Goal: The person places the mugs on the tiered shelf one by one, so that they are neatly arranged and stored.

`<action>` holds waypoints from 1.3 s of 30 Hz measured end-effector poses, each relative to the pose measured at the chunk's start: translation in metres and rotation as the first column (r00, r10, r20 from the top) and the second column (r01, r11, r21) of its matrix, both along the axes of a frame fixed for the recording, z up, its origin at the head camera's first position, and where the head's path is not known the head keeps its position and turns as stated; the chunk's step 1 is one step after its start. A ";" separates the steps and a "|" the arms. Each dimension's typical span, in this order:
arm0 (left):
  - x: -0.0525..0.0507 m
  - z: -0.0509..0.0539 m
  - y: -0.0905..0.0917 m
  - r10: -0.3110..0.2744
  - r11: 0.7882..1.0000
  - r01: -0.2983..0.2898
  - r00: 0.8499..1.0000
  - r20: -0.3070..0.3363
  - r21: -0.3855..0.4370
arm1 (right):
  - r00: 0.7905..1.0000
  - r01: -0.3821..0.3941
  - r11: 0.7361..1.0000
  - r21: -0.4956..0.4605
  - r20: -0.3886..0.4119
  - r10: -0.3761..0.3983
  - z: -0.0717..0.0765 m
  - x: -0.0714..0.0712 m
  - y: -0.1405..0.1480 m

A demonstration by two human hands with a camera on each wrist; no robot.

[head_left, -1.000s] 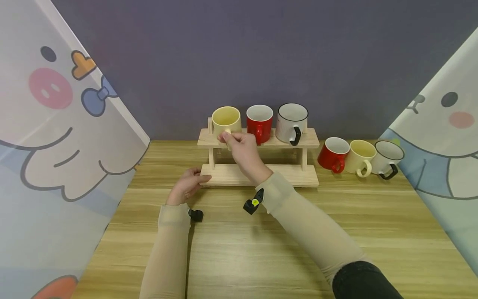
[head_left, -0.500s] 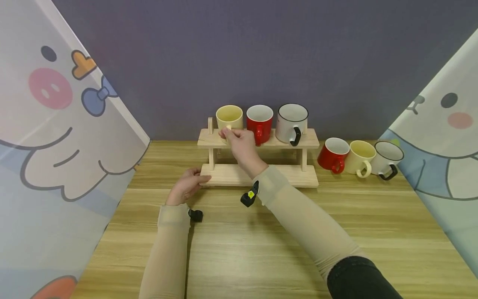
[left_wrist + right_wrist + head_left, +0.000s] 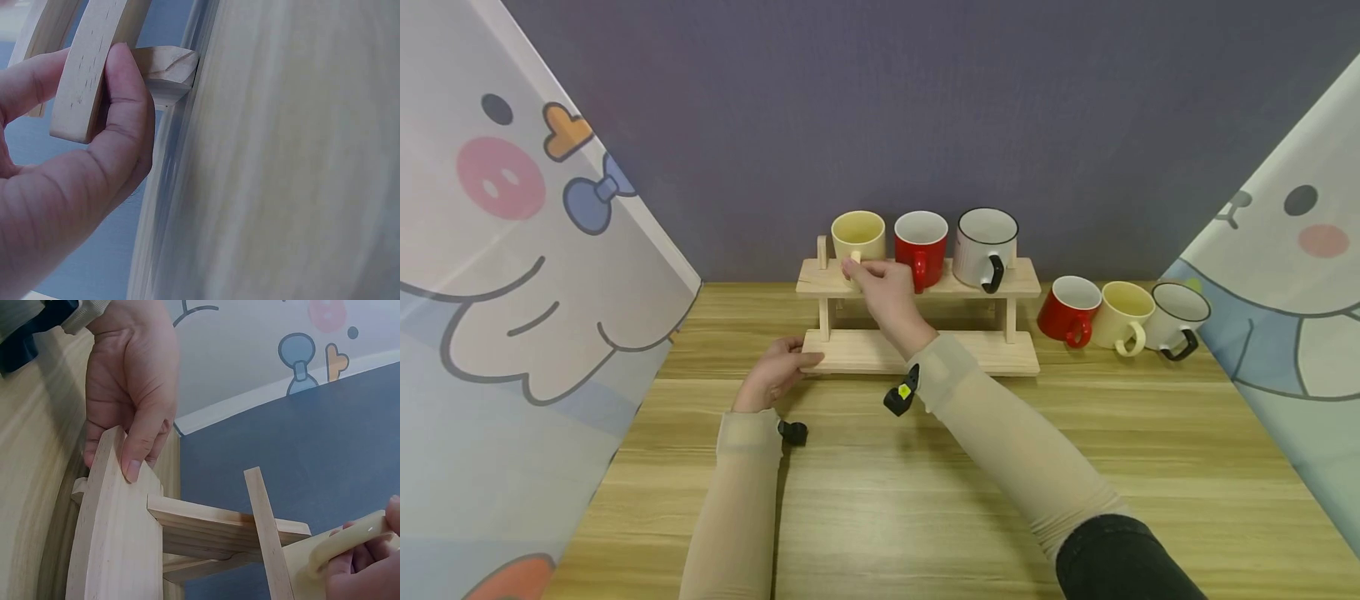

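A two-tier wooden rack (image 3: 985, 354) stands against the back wall. My left hand (image 3: 773, 372) grips the left end of its lower board, thumb on top and fingers beneath, as the right wrist view also shows. On the upper board's left stands a pale yellow mug (image 3: 859, 237). My right hand (image 3: 891, 302) pinches that mug's handle (image 3: 347, 545), which faces me. Beside it on the same board are a red mug (image 3: 921, 250) with a white inside and a white mug (image 3: 979, 254) with a black rim and black handle.
On the table (image 3: 865, 500) right of the rack stand another red mug (image 3: 1063, 310), a yellow mug (image 3: 1116, 321) and a black-rimmed white mug (image 3: 1172, 317), close together. A small peg (image 3: 822, 250) rises at the rack's upper left. Cartoon-printed panels flank both sides.
The yellow mug has shifted slightly right along the upper board with my right hand, nearer the red mug, then a touch back left. My left hand has stayed put.
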State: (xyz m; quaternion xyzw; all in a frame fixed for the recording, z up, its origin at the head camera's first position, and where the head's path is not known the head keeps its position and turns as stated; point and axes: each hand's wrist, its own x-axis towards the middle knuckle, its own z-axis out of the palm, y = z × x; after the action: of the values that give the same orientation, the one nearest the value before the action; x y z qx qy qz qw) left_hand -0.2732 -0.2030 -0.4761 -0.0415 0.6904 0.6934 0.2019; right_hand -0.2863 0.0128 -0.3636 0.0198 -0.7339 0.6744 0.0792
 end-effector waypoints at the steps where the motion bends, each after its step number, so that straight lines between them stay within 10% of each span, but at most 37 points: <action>1: 0.000 0.000 0.000 0.002 1.000 -0.002 1.000 0.000 0.001 | 1.000 0.004 1.000 0.009 -0.003 -0.004 -0.001 0.001 0.000; 21: 0.001 0.001 0.000 -0.010 1.000 0.010 1.000 -0.001 -0.005 | 0.975 -0.016 1.000 0.026 -0.222 0.021 -0.012 0.029 0.021; 39: 0.001 0.000 -0.001 -0.028 1.000 0.028 1.000 -0.012 0.013 | 0.973 -0.076 0.996 -0.037 -0.223 0.066 -0.002 0.066 0.062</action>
State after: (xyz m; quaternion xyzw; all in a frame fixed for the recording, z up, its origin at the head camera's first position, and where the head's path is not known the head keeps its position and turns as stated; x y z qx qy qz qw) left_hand -0.2721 -0.2039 -0.4760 -0.0264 0.6875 0.6953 0.2080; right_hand -0.2207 0.0746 -0.3656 0.1190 -0.7037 0.6869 0.1368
